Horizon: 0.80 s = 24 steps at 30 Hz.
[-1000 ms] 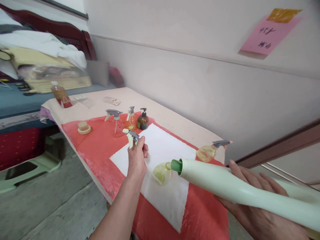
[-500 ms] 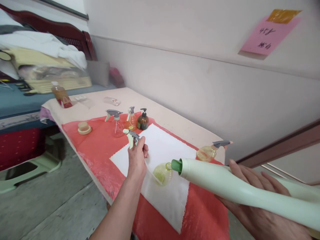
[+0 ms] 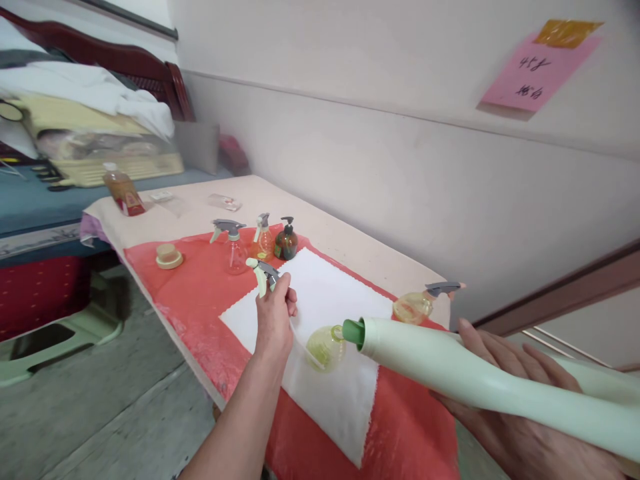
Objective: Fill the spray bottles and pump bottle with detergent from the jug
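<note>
Left hand [image 3: 274, 319] gripping detached sprayer head [image 3: 263, 272], right hand [image 3: 520, 413] clasping tilted refill bottle [image 3: 450, 377] at small bottle [image 3: 326, 347]; overfilling could soak white cloth [image 3: 325, 320] mid-counter.

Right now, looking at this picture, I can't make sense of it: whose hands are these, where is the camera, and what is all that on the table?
There is no machine here. The camera sits on a person's head and looks down at their own two bare hands. The left hand holds a spray head that is off its bottle, its thin tube hanging down. The right hand holds a big pale green bottle tipped sideways, its green spout at the mouth of a small open round bottle. That one stands on a white cloth over a red cloth. Further back stand two small spray bottles, a dark pump bottle and, near the wall, a yellowish spray bottle.
</note>
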Motion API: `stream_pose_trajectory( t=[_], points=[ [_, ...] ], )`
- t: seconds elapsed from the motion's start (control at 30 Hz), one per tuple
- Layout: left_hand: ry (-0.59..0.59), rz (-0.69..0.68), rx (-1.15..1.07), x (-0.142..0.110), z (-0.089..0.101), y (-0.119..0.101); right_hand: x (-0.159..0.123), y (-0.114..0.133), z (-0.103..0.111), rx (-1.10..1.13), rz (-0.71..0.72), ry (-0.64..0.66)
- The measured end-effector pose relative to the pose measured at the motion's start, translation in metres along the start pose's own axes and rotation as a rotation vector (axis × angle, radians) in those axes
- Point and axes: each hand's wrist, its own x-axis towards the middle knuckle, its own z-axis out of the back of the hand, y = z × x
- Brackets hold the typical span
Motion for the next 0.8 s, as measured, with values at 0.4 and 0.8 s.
stream_pose_trajectory(
  t=[0.4, 0.8],
  points=[
    [0.004, 0.006, 0.004, -0.0001, 0.0004, 0.0000, 0.0016, -0.0006, 0.0008, -0.014, 0.019, -0.004],
    [0.001, -0.003, 0.004, 0.0000, 0.0000, 0.0006, 0.0007, -0.0011, 0.0003, -0.025, 0.018, 0.003]
  ],
)
